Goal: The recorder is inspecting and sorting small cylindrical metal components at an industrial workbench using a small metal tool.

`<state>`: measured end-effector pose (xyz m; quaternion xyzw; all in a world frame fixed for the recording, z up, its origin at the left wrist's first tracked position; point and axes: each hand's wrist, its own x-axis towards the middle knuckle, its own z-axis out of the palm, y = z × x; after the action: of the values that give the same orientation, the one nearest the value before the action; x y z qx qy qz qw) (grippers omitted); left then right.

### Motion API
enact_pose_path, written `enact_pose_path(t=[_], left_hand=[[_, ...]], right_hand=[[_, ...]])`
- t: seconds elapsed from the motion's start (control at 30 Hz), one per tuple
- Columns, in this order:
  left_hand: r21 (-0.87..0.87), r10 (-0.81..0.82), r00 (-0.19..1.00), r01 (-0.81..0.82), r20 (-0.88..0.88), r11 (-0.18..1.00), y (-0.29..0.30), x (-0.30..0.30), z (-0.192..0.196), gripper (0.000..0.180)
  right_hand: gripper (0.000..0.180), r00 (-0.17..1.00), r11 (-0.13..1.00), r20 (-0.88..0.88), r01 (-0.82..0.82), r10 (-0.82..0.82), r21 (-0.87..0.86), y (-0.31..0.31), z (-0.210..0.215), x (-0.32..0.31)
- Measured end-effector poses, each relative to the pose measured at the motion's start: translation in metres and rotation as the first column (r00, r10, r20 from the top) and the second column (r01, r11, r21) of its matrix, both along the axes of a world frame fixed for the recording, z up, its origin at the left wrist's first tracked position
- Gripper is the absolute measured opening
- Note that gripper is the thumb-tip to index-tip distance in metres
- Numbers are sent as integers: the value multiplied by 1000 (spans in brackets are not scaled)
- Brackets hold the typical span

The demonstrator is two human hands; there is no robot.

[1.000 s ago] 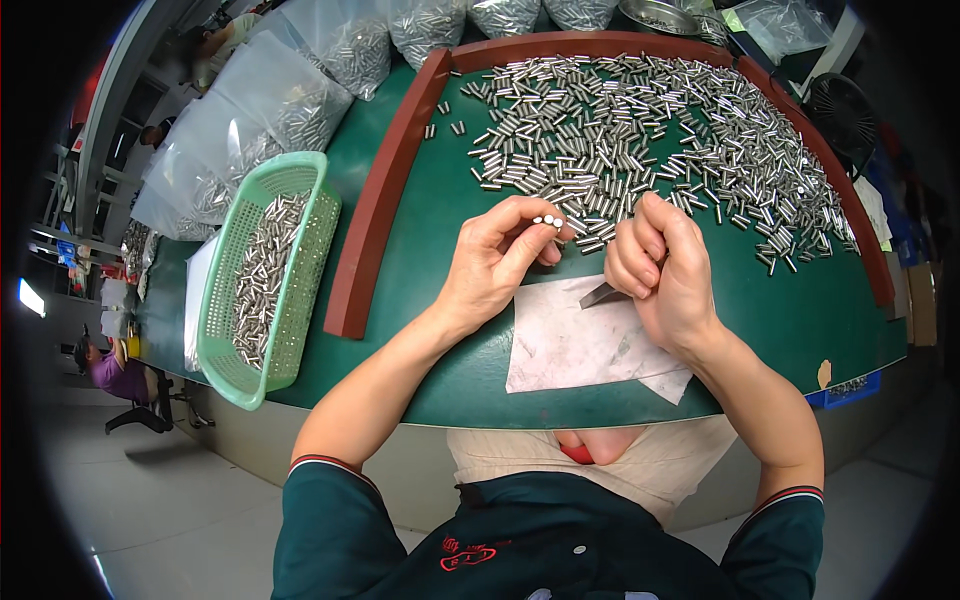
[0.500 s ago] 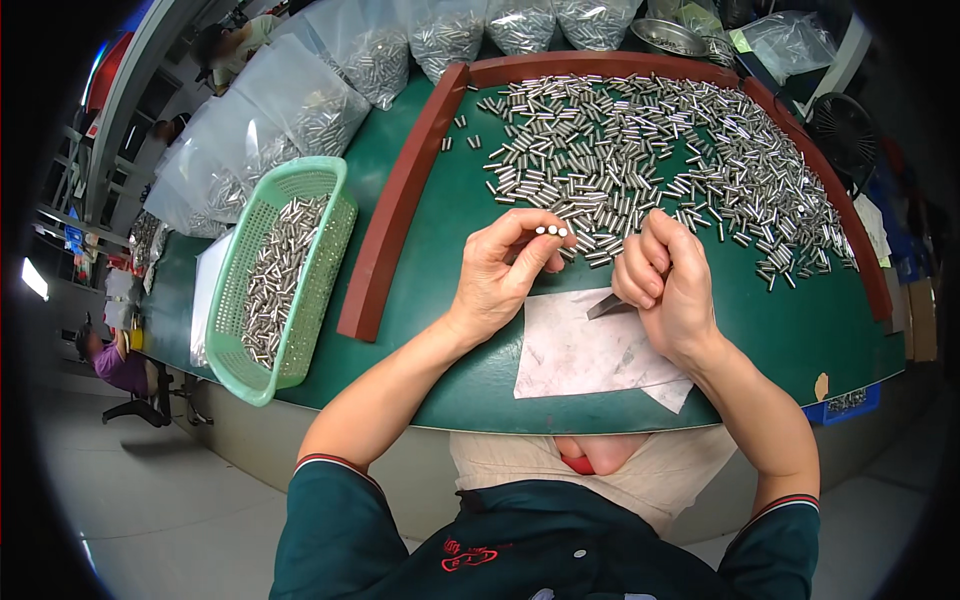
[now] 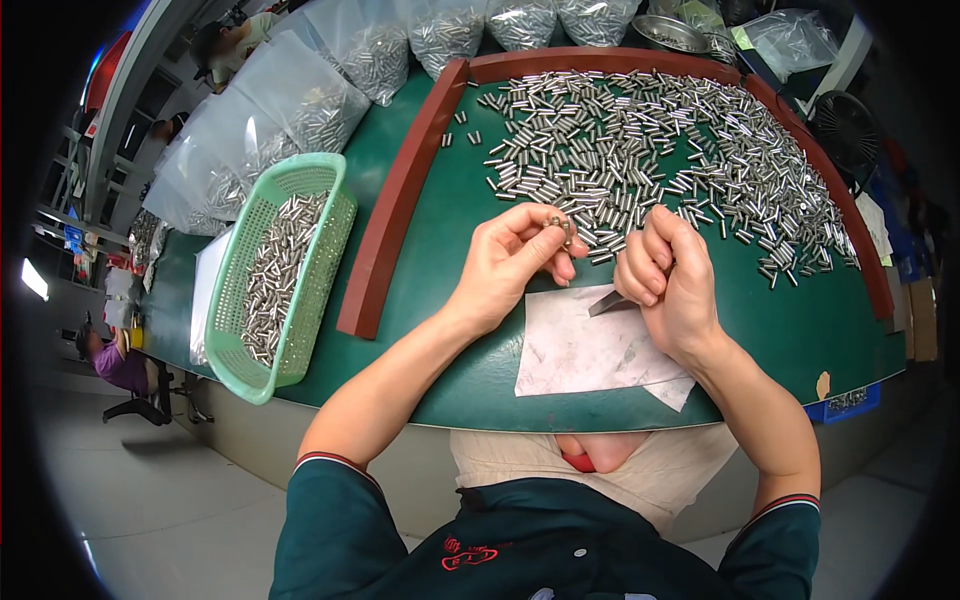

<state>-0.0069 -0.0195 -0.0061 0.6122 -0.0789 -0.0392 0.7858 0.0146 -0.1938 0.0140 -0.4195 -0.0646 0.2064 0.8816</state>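
Note:
My left hand (image 3: 500, 262) pinches a few small metal pins (image 3: 562, 229) between thumb and fingers, just in front of a wide spread of loose metal pins (image 3: 590, 150). To its right, my right hand (image 3: 672, 285) is curled closed around a flat grey metal tool (image 3: 606, 303). Only the tool's tip shows; the rest is hidden in the fist, so its kind is unclear. Beneath the hands lies a smudged whitish cloth or paper sheet (image 3: 575, 350) on the green table (image 3: 460, 385).
A red-brown wooden frame (image 3: 390, 215) borders the pins. Left of it stands a green perforated basket (image 3: 225, 320) filled with pins. Clear bags of pins (image 3: 375, 55) line the back. A metal bowl (image 3: 670, 35) and a black fan (image 3: 845, 130) stand at the far right.
The pins in my left hand have turned: their bright round ends faced me before, and now darker ends and sides show. My right hand has hardly moved.

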Motion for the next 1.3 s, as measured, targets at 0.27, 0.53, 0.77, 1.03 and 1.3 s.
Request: enact_pose_path(t=[0.27, 0.53, 0.77, 1.03, 1.3], left_hand=[[-515, -370, 878, 176, -303, 839, 2, -6, 5, 27], [45, -282, 913, 309, -295, 950, -1, -15, 13, 23], [828, -327, 832, -248, 448, 503, -18, -30, -3, 17], [878, -280, 938, -48, 203, 476, -21, -35, 21, 35], [954, -229, 969, -22, 94, 299, -16, -34, 21, 31]], right_hand=[[37, 1000, 1000, -12, -3, 4, 10, 0, 0, -1], [37, 1000, 999, 1, -12, 12, 33, 0, -1, 0], [37, 1000, 998, 16, -22, 22, 52, -1, -5, 2], [37, 999, 998, 17, -31, 30, 62, -3, -5, 1], [38, 997, 998, 58, -45, 42, 49, -1, -5, 0]])
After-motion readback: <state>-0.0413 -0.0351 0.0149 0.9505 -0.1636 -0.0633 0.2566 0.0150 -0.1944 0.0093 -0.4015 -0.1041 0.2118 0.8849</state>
